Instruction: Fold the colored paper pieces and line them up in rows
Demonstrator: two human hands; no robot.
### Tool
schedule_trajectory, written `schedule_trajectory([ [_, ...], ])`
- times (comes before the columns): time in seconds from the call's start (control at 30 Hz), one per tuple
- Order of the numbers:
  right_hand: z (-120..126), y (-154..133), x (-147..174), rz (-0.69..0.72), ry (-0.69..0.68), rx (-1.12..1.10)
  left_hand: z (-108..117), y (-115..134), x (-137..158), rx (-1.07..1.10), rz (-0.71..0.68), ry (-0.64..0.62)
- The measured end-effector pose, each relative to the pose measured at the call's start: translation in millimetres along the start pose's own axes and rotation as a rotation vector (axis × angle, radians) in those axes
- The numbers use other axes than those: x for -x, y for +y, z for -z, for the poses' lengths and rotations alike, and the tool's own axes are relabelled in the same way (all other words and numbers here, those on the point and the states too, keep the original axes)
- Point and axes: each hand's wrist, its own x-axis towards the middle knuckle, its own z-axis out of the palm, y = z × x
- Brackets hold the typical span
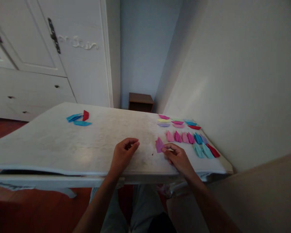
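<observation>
A purple folded paper piece [159,145] with a pointed top is pinched at its right side by my right hand [176,155], close to the tabletop. My left hand [124,153] hovers over the table's front part, fingers curled, thumb and index fingertips close together, with nothing visible in them. Just beyond my right hand, pink folded paper pieces [177,136] stand in a row, continuing into blue and lilac ones. Light turquoise folded papers [207,150] and a red folded paper [212,150] lie farther right. Flat boat-shaped papers [177,122] in several colours lie behind the row.
The white table [106,142] has blue folded papers [82,123] and a red one [85,115] at its far left. A white wall [232,81] borders its right side. Behind are a white cupboard [87,74] and a small brown box-like stand [141,97]. A tiny dark speck [152,154] lies between my hands.
</observation>
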Motion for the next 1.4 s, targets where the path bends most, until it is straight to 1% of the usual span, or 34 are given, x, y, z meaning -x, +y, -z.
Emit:
schedule_trajectory([
  [0.1, 37.2, 5.9, 10.2, -0.026, 0.158, 0.109, -10.9, 1.5, -0.4, -0.111, -0.022, -0.028],
  [0.2, 68.2, 14.6, 17.1, -0.04, 0.293, 0.223, -18.5, 3.5, -2.8, -0.183, -0.05, -0.103],
  [0.3, 89.1, 26.3, 19.4, -0.023, 0.401, 0.375, -19.1, 5.6, -5.4, -0.243, -0.063, -0.153],
  [0.4, 99.7, 36.0, 19.8, 0.033, 0.447, 0.542, -15.7, 8.2, -5.8, -0.264, -0.053, -0.179],
  [0.5, 101.9, 38.5, 22.0, 0.125, 0.487, 0.73, -13.1, 10.4, -4.5, -0.254, -0.05, -0.173],
  [0.6, 97.1, 34.6, 26.1, 0.248, 0.552, 0.895, -12.5, 11.1, -3.1, -0.254, -0.049, -0.159],
  [0.63, 94.5, 33.0, 27.3, 0.286, 0.542, 0.928, -12.5, 11.2, -2.8, -0.253, -0.048, -0.154],
  [0.7, 88.9, 30.8, 28.2, 0.333, 0.465, 0.978, -12.6, 11.3, -2.2, -0.244, -0.044, -0.143],
  [0.77, 84.6, 31.3, 26.6, 0.347, 0.371, 1.023, -12.7, 11.7, -1.8, -0.23, -0.04, -0.124],
  [0.83, 82.8, 34.3, 23.2, 0.345, 0.319, 1.055, -12.7, 12.7, -1.4, -0.217, -0.04, -0.111],
  [1.0, 85.7, 42.3, 17.1, 0.346, 0.338, 1.042, -12.1, 14.0, -0.7, -0.212, -0.059, -0.105],
  [1.23, 87.1, 44.1, 19.3, 0.361, 0.383, 1.009, -12.7, 13.3, -1.2, -0.219, -0.054, -0.106],
  [1.3, 86.4, 43.7, 20.1, 0.383, 0.405, 0.98, -12.8, 13.3, -1.2, -0.213, -0.057, -0.104],
  [1.4, 80.8, 38.2, 22.2, 0.455, 0.433, 0.883, -12.6, 13.3, -1.2, -0.205, -0.053, -0.104],
])
